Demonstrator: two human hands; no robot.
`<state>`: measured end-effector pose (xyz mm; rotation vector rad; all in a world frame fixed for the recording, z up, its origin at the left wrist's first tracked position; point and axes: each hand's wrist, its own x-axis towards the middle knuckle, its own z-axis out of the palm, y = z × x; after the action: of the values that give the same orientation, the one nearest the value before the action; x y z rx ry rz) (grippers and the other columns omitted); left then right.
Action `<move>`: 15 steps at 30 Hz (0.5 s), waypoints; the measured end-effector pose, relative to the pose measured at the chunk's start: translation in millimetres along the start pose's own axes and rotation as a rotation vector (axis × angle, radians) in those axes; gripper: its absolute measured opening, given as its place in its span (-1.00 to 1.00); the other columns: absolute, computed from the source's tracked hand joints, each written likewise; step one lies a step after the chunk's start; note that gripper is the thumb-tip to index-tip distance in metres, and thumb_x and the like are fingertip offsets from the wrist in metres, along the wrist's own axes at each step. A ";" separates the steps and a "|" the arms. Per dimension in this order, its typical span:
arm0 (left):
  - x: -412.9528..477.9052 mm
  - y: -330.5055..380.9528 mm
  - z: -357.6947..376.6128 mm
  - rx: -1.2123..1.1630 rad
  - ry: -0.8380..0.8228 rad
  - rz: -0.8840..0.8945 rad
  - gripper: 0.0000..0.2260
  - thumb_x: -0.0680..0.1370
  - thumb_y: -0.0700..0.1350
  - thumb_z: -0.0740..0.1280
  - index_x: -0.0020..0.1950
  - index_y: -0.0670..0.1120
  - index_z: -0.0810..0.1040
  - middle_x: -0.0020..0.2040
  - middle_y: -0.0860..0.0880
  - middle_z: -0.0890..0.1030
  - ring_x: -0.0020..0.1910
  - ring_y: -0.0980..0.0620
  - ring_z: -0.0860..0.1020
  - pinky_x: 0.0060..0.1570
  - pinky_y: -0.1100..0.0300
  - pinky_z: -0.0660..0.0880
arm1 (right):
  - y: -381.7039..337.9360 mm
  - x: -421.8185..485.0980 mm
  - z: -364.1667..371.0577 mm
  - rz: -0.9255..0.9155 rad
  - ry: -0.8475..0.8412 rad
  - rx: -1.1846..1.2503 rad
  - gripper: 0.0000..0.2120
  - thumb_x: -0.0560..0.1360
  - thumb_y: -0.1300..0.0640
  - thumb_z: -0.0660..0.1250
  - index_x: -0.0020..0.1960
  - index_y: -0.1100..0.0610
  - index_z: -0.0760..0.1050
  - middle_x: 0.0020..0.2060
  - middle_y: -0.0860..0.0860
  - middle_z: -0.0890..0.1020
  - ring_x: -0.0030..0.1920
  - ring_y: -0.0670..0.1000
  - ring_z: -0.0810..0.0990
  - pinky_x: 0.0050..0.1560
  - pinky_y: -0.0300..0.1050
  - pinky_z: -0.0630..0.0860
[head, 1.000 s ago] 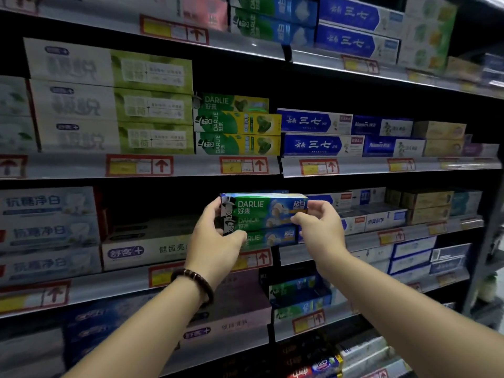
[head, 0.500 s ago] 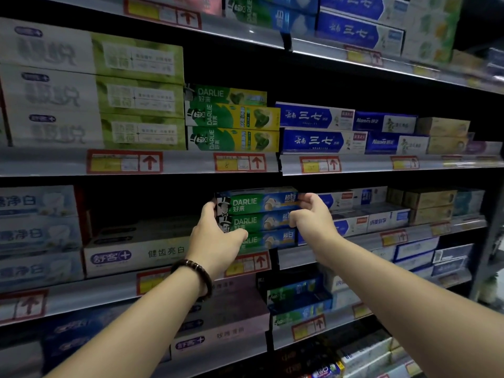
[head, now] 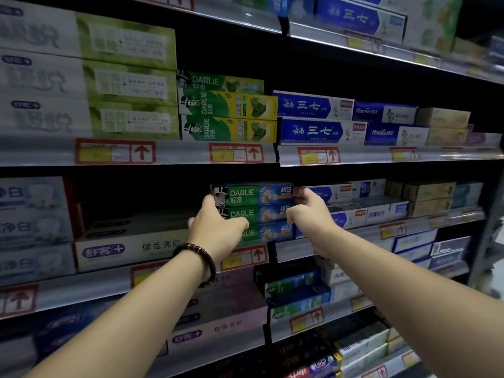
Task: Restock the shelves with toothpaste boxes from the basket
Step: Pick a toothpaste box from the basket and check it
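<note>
Left forearm: it reaches in from 7 o'clock, a dark beaded bracelet [head: 197,261] on the wrist.
Left hand [head: 218,230]: fingers curled round the left end of the stack, thumb lying across the front at the lowest box, clasping rather than spread.
Right hand [head: 308,214]: it comes in from 4 o'clock, fingertips [head: 298,192] hooked on the right end of the top box, thumb tucked lower on the stack's end.
Task's thing: three Darlie toothpaste boxes [head: 253,211], green and blue, stacked flat on the middle shelf [head: 174,274], dead centre, squeezed between the two hands.
Handling: I'd judge these light, stiff card cartons with glossy faces that could slide over one another; the ends are the place to hold, pressing inward so the stack keeps square, and not too hard, since thin card dents.
Neighbours: a wide white carton [head: 131,248] just beside at 9 o'clock, blue-and-white boxes [head: 362,211] touching or nearly so at 3 o'clock.
Above: the upper shelf at 12 o'clock carries green-and-yellow Darlie boxes [head: 227,115].
Basket: not in view.
</note>
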<state>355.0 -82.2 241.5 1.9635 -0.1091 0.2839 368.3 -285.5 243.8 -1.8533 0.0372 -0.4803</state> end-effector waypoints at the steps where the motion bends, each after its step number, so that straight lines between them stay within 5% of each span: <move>1: -0.2 0.9 0.0 0.004 0.004 -0.005 -0.21 0.56 -0.05 0.46 0.67 -0.01 0.09 0.56 -0.10 0.31 0.55 -0.13 0.25 0.19 0.07 0.33 | 0.1 -0.2 0.2 0.001 -0.003 -0.004 -0.47 0.49 0.45 0.27 0.34 0.00 0.47 0.14 -0.05 0.64 0.18 0.08 0.61 0.22 0.09 0.60; 6: 0.5 3.4 0.9 0.002 0.010 -0.012 -0.26 0.56 -0.05 0.46 0.64 -0.05 0.13 0.53 -0.10 0.34 0.50 -0.12 0.31 0.17 0.08 0.35 | -1.0 -1.0 -1.0 0.005 -0.022 -0.005 -0.46 0.51 0.49 0.27 0.34 0.01 0.45 0.15 -0.08 0.60 0.19 0.03 0.55 0.04 -0.12 0.49; 10: 2.6 0.2 0.2 0.058 0.018 -0.014 -0.24 0.55 -0.11 0.39 0.66 0.02 0.08 0.44 -0.14 0.43 0.36 -0.23 0.48 0.09 -0.07 0.57 | -1.1 -2.3 -1.3 -0.008 -0.037 -0.020 -0.40 0.50 0.50 0.27 0.47 0.10 0.45 0.25 -0.02 0.60 0.23 0.03 0.55 -0.10 -0.31 0.45; 15: -1.8 3.2 -0.4 0.043 0.014 0.002 -0.23 0.55 -0.13 0.36 0.68 0.05 0.05 0.39 -0.11 0.46 0.22 -0.21 0.58 0.00 -0.07 0.62 | 1.5 -2.7 -3.3 -0.012 -0.036 -0.019 -0.37 0.52 0.52 0.27 0.51 0.12 0.41 0.25 -0.06 0.51 0.26 -0.03 0.46 0.03 -0.26 0.43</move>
<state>352.5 -83.3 244.0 2.0039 -0.0964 0.3037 365.0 -288.2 242.5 -1.8808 0.0058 -0.4564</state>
